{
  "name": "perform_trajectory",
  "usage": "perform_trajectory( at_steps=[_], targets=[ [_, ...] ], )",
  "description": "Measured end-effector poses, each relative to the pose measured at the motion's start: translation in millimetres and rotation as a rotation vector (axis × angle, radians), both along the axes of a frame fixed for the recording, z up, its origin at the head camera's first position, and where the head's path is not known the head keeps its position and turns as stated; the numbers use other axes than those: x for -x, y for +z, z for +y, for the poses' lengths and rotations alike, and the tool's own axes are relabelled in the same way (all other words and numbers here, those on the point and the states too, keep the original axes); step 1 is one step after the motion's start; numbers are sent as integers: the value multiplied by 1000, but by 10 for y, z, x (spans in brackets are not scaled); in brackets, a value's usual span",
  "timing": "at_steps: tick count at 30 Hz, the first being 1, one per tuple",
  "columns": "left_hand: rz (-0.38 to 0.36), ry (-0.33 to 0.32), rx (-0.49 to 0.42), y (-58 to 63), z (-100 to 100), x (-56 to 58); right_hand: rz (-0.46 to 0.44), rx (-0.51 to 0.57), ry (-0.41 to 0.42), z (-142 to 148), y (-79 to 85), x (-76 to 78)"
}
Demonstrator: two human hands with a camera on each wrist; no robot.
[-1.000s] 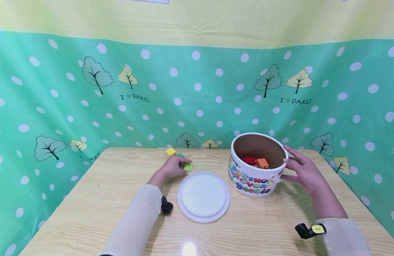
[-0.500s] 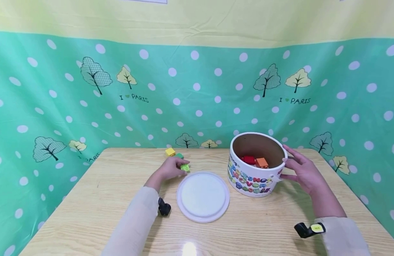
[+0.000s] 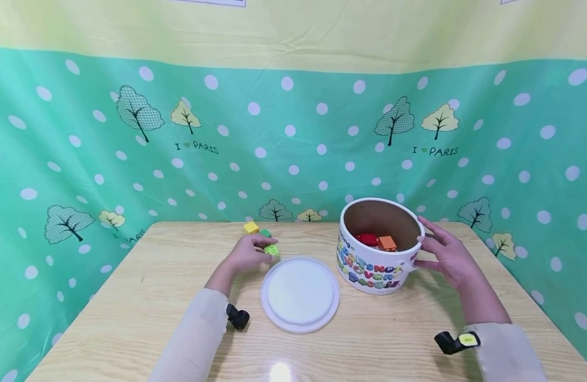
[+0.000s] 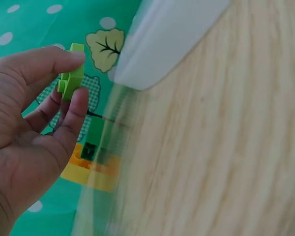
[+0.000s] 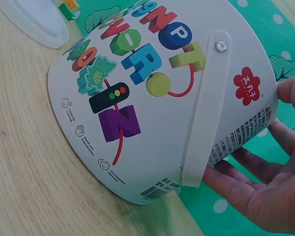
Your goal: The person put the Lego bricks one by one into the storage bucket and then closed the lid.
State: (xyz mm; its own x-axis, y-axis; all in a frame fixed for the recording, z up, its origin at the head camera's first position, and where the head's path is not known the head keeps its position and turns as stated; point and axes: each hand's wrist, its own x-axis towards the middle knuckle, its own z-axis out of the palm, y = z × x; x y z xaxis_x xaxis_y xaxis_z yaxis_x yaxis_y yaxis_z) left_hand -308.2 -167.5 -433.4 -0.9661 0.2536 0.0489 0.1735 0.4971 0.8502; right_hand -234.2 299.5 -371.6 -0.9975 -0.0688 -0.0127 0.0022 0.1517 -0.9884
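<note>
My left hand (image 3: pixel 247 253) pinches a lime-green toy building brick (image 4: pixel 74 73) between thumb and fingertips, close above the table beyond the round white lid (image 3: pixel 300 294). Past that hand, a dark green brick (image 3: pixel 265 233) and a yellow brick (image 3: pixel 251 227) sit together by the back edge. On the right stands a white bucket (image 3: pixel 369 265) printed with colourful letters. My right hand (image 3: pixel 448 257) holds its right side, fingers curved against the wall and rim. Inside it lie a red brick (image 3: pixel 368 240) and an orange brick (image 3: pixel 387 243).
A pale handle strap (image 5: pixel 206 113) hangs down the bucket's side. The wooden table (image 3: pixel 131 307) ends at a green dotted curtain (image 3: pixel 293 138) right behind the bricks. The lid lies flat between the left arm and the bucket.
My left hand has drawn slightly left, and the lime-green brick has tilted in its fingers. The right hand keeps its place on the bucket. The head view has shifted a little.
</note>
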Motion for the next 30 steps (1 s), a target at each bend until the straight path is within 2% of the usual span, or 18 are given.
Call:
perform_trajectory(
  at_steps=[13,23,30],
  targets=[
    [43,-83,-107,184,105,-155,-15,-21,-21,-26,5,4],
    [98,-172,-123,313,270,-243,-19,-30,-32,-41,13,-1],
    [122,-201,-124,422,367,-294,-16,-20,-30,-31,9,-12]
  ],
)
